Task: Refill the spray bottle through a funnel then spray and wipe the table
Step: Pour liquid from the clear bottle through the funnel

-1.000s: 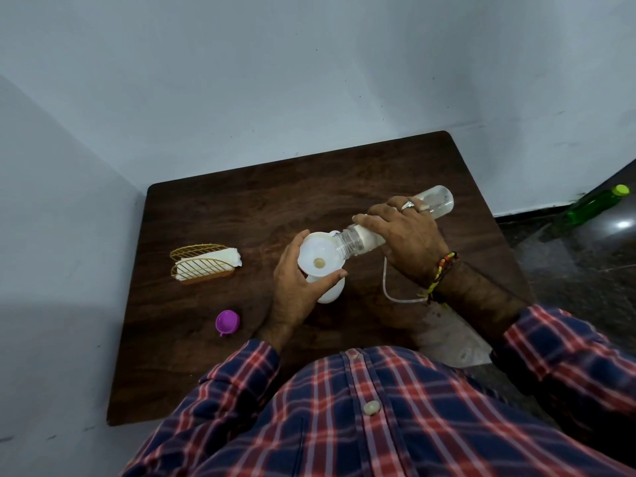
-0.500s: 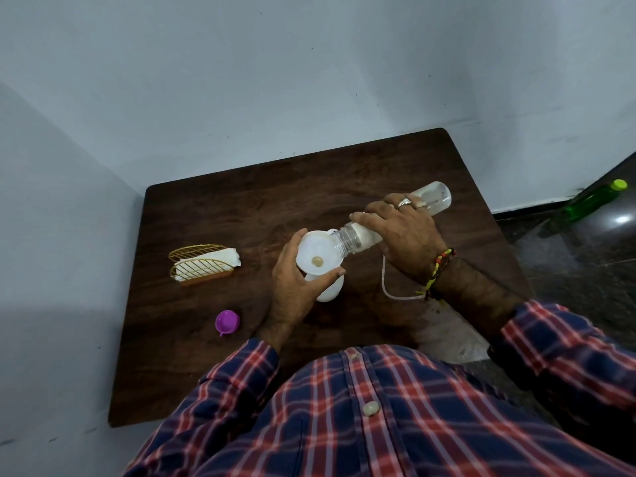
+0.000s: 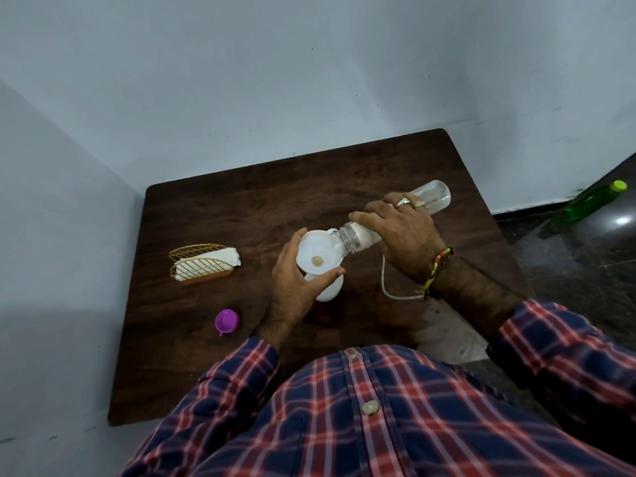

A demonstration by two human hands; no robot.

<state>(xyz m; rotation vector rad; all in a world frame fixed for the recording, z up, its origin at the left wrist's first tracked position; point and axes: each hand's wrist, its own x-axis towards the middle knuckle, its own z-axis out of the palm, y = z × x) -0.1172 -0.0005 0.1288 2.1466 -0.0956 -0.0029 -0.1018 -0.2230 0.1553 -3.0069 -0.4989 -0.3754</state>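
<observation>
White funnel steadied by left grip; right grip tipped clear bottle from 2 o'clock; overtilt risked spill onto counter.

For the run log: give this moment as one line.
step: refilling | right hand: tips clear bottle into funnel | left hand: holds funnel on spray bottle | purple cap: on table

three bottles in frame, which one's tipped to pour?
The clear bottle in the right hand, mouth over the funnel. The white spray bottle stands under the funnel; the green bottle is on the floor.
</observation>
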